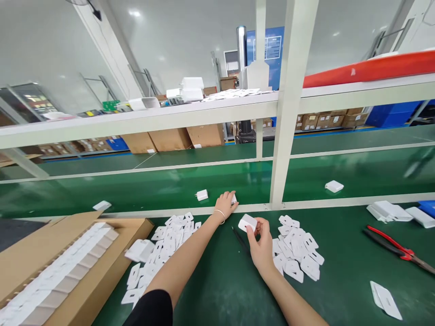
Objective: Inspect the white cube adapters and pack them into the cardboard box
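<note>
My right hand (261,242) pinches a white plug-in charger (248,222) between thumb and fingers, just above the green bench. Reaching forward past the bench's rail, my left hand (225,204) has its fingers curled over another white charger (234,199) on the green belt; most of that piece is hidden. Left of this hand, a charger with its prongs showing (202,195) lies on the belt. Flat white pieces with slots are heaped beside my left forearm (173,235), and a second heap of flat white pieces (297,249) lies right of my right hand.
An open cardboard box (132,244) with a row of white parts stands at left. Red-handled pliers (404,251) and loose white pieces (385,299) lie at right. A black pen-like tool (240,240) is partly behind my right hand. A pale upright post (287,113) supports the shelf (204,111).
</note>
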Action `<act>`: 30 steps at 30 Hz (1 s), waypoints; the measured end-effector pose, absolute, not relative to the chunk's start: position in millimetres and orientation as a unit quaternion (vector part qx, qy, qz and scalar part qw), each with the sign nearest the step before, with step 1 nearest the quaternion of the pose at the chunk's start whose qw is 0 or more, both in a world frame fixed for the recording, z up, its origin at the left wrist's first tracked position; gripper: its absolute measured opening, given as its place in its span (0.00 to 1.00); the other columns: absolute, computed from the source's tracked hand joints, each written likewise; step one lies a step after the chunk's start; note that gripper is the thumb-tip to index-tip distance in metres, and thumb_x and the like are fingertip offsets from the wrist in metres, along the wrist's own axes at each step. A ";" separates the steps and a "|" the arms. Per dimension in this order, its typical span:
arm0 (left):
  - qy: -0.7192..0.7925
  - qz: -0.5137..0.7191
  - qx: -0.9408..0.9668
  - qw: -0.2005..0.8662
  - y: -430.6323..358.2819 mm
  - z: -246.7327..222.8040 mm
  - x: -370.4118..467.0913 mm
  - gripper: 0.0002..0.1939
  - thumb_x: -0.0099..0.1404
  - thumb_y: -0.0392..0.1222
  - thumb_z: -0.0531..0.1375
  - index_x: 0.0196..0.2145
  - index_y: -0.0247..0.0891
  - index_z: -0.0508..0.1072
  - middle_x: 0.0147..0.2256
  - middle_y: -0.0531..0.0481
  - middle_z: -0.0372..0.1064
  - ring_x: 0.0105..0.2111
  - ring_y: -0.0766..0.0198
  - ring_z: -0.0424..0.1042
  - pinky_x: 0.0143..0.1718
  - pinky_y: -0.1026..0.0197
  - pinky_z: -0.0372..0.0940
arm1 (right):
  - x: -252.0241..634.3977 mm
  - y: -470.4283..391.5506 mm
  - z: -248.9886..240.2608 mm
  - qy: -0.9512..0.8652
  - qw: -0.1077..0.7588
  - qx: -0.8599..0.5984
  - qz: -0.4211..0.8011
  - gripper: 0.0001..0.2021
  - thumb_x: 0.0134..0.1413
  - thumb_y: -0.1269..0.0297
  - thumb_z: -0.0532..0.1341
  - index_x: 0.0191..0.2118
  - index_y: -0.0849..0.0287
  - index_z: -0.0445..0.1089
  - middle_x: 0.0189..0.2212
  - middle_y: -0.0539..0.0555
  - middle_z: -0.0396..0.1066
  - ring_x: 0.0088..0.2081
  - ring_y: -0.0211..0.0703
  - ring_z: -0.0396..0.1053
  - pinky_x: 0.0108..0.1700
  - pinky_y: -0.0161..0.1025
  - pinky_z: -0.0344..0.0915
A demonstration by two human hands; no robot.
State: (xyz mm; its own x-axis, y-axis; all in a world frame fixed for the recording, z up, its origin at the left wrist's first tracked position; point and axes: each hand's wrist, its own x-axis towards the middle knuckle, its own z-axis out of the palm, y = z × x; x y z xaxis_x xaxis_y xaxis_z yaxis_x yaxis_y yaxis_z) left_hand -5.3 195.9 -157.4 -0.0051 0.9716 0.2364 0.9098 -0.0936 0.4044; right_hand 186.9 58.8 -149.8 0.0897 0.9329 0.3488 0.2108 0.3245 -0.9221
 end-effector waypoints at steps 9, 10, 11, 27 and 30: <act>0.655 0.256 0.709 0.058 140.0 -155.4 -40.8 0.26 0.61 0.34 0.62 0.58 0.36 0.71 0.51 0.38 0.70 0.55 0.44 0.69 0.61 0.42 0.63 | 184.8 54.3 -148.7 -0.599 0.556 -0.478 0.322 0.18 0.66 0.45 0.58 0.48 0.55 0.64 0.34 0.52 0.68 0.33 0.45 0.66 0.36 0.42 0.67; 0.645 0.265 0.714 0.062 129.3 -155.5 -40.4 0.25 0.61 0.34 0.62 0.57 0.37 0.71 0.52 0.38 0.70 0.57 0.43 0.69 0.62 0.41 0.62 | 184.9 52.9 -148.1 -0.601 0.555 -0.475 0.324 0.18 0.66 0.45 0.58 0.48 0.55 0.64 0.34 0.52 0.68 0.33 0.45 0.66 0.36 0.42 0.67; 0.636 0.277 0.717 0.065 117.8 -155.2 -39.2 0.25 0.61 0.34 0.61 0.57 0.38 0.72 0.54 0.38 0.70 0.59 0.42 0.67 0.64 0.39 0.59 | 184.9 51.3 -147.3 -0.602 0.554 -0.473 0.327 0.19 0.66 0.45 0.59 0.48 0.55 0.64 0.34 0.52 0.68 0.33 0.45 0.66 0.36 0.42 0.68; 0.440 0.542 0.637 0.328 -2.4 -158.9 8.9 0.22 0.77 0.56 0.52 0.61 0.43 0.65 0.55 0.40 0.70 0.53 0.51 0.72 0.56 0.46 0.67 | 185.1 25.1 -136.5 -0.734 0.435 -0.387 0.349 0.16 0.68 0.50 0.59 0.55 0.50 0.69 0.44 0.57 0.72 0.43 0.51 0.71 0.45 0.47 0.71; 0.444 0.543 0.633 0.326 -0.6 -161.0 8.7 0.22 0.74 0.57 0.57 0.58 0.43 0.67 0.50 0.41 0.71 0.49 0.51 0.72 0.51 0.48 0.68 | 187.5 26.6 -130.9 -0.742 0.425 -0.387 0.346 0.16 0.66 0.50 0.61 0.55 0.49 0.71 0.45 0.57 0.72 0.45 0.52 0.72 0.47 0.49 0.72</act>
